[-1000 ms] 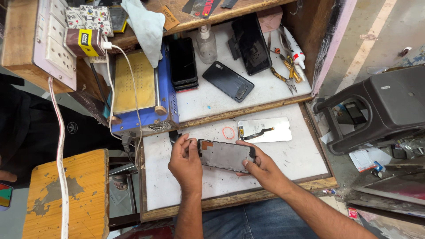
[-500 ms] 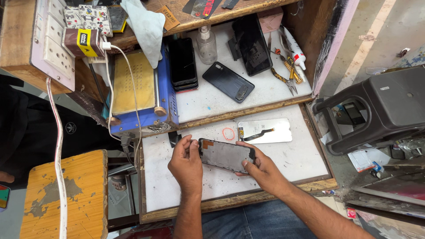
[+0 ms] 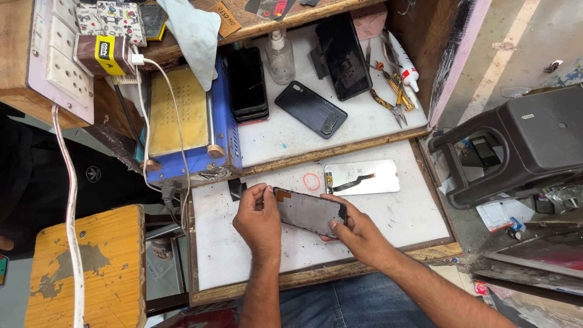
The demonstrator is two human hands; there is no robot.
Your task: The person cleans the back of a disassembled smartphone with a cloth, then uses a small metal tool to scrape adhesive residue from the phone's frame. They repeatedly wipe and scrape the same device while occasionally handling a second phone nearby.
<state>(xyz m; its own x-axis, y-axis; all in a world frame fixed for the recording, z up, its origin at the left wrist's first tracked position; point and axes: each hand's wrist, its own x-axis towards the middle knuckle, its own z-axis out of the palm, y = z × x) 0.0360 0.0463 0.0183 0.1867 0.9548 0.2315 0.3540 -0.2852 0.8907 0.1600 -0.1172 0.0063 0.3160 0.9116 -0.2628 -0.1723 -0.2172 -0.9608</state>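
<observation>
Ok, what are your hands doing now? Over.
Left hand and right hand both grip the phone screen above the white board. Nothing blocking.

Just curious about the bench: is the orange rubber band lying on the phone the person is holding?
No, the rubber band lies on the white tray beyond the phone, which both hands hold, left hand and right hand.

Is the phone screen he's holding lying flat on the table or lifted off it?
Lifted. Both the left hand and right hand grip the dark screen panel by its ends, tilted above the white work surface.
</observation>
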